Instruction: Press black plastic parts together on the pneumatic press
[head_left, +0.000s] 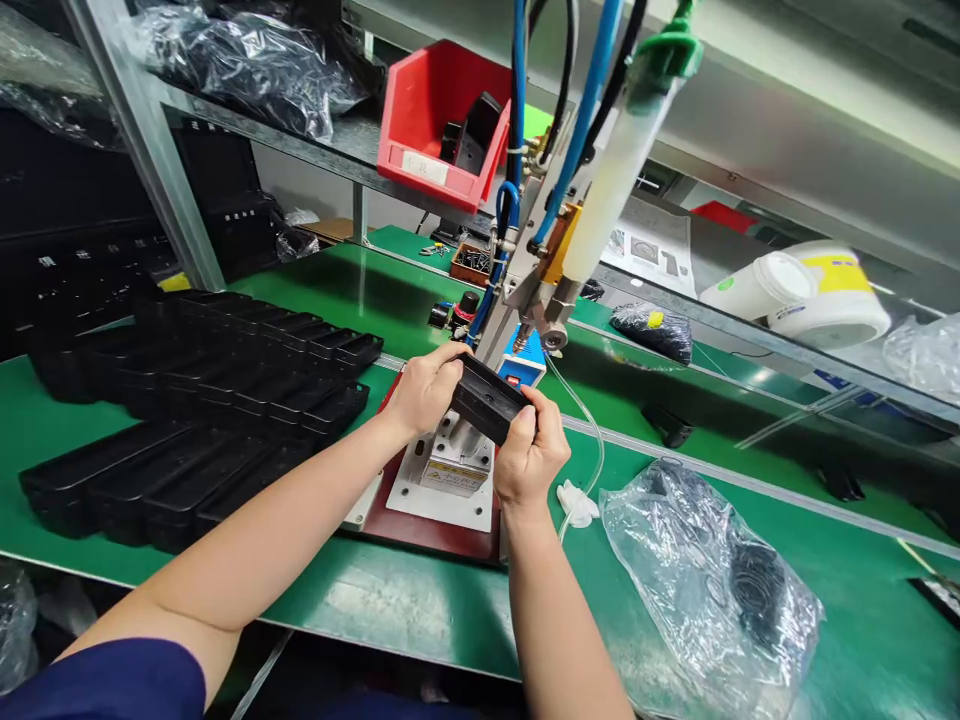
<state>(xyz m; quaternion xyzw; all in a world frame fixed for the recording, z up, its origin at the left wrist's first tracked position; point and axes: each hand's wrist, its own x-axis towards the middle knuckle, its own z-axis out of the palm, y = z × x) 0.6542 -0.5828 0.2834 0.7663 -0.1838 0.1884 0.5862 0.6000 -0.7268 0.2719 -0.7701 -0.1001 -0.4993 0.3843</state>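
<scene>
Between my two hands a black plastic case (487, 398) is held, its long recessed side facing up and tilted down to the right. My left hand (431, 392) grips its left end, thumb on top. On its right end my right hand (531, 448) is closed, with the thumb pressed along the near edge. Just above the case is the metal nozzle of a dispensing machine (523, 335), whose milky syringe (619, 170) with a green cap leans overhead. Below the case stands the machine's metal base block (455, 470) on a dark red board (427, 535).
Rows of similar black cases (172, 470) lie at the left of the green bench (352, 590). A clear bag of black rings (720, 580) and a crumpled white tissue (577, 503) lie right. A red bin (405, 130) and white tubs (832, 295) sit on the shelf.
</scene>
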